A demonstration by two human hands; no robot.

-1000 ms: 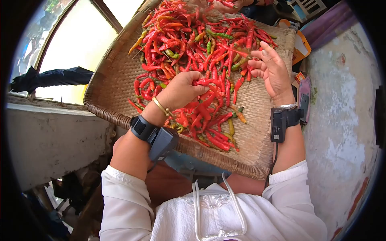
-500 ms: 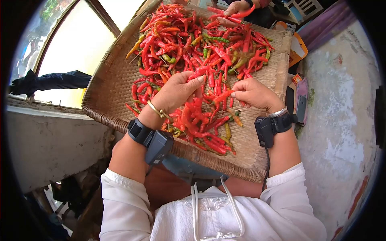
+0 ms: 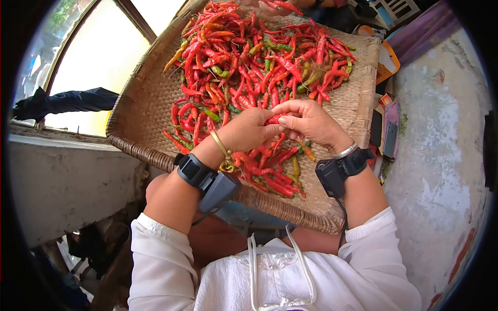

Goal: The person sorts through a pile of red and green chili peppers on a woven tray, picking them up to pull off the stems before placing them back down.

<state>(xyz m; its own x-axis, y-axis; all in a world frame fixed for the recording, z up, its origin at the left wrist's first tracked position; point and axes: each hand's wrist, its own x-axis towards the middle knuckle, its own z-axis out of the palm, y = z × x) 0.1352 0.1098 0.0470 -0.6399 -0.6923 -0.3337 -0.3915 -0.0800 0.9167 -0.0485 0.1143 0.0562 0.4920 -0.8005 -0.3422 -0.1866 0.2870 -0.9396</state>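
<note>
My left hand (image 3: 248, 128) and my right hand (image 3: 310, 122) meet above the middle of a woven basket tray (image 3: 145, 124). Between their fingertips is a red chili pepper (image 3: 275, 119), partly covered by the fingers. Both hands are closed, thumbs pressed against the fingers. Beneath and in front of them, a loose cluster of red chili peppers (image 3: 277, 184) lies near the tray's close edge. A bigger heap of red chili peppers (image 3: 199, 54), with some green and orange ones mixed in, covers the far part. My palms are hidden, so anything else inside them does not show.
At the far edge, another person's hand (image 3: 280, 6) is partly visible near red peppers. A window (image 3: 98, 52) with a dark folded cloth or umbrella (image 3: 72, 107) is on the left. To the right are a phone-like object (image 3: 390, 139) and a bare wall (image 3: 436, 135).
My right hand has moved left and my left hand slightly right, so they now meet at a pepper. The other person's hand has drawn back toward the far edge.
</note>
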